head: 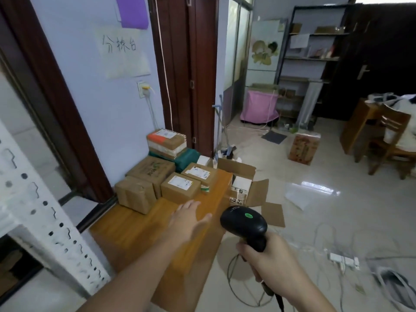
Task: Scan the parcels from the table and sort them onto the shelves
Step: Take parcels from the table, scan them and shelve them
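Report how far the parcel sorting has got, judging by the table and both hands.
Done: nothing here shows a parcel sorted; the far shelves are too blurred to judge. In hand: the right hand grips the black scanner, and the open left hand reaches over the wooden table toward the labelled box. Left: several parcels, including the stacked boxes by the wall, wait on the table.

i see two bare forearms, no sleeves, no watch or rings showing. left hand [189, 218] and right hand [269, 258] both ungloved. nails too blurred to tell. nothing else of the body visible.
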{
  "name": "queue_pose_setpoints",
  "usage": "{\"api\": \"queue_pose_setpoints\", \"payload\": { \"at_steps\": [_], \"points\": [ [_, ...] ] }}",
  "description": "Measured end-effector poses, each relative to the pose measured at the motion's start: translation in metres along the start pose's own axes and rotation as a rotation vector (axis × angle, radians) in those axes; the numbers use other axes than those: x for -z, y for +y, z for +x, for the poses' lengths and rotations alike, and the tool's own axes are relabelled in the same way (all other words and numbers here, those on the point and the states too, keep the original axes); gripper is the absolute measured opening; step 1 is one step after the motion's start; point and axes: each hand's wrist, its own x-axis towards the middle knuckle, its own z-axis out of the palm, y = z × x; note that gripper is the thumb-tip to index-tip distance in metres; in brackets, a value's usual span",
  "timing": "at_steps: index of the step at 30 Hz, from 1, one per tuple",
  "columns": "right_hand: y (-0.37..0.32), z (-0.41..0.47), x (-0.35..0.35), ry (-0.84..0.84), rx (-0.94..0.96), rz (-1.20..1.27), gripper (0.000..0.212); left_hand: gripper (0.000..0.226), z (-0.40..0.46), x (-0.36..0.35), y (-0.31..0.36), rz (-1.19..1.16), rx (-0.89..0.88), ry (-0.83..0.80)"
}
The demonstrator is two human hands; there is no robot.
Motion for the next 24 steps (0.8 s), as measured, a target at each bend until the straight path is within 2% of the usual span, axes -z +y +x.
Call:
{"api": "queue_pose_setpoints", "payload": {
  "at_steps": [5,7,14,16,24],
  "points": [
    [-0.012,0.09,-0.006,-0.056,0.061,-0.021,0.016,0.08,0.076,0.003,-0.022,-0.003,0.054,0.006],
    [-0.02,0.124,-0.008,-0.082,0.078,-0.02,0.013,0.085,0.108,0.008,-0.032,0.017,0.091,-0.007],
    [-0.037,0.228,-0.019,-0.188,0.078,-0.031,0.01,0.07,0.181,0.024,-0.067,0.022,0.133,-0.018],
    [-0.042,0.257,-0.025,-0.22,0.061,-0.05,0.012,0.065,0.198,0.02,-0.079,-0.043,0.187,0.005],
    [-0.043,0.392,-0.039,-0.409,0.036,-0.172,0.019,0.075,0.274,-0.014,-0.119,-0.183,0.499,-0.022]
  ]
}}
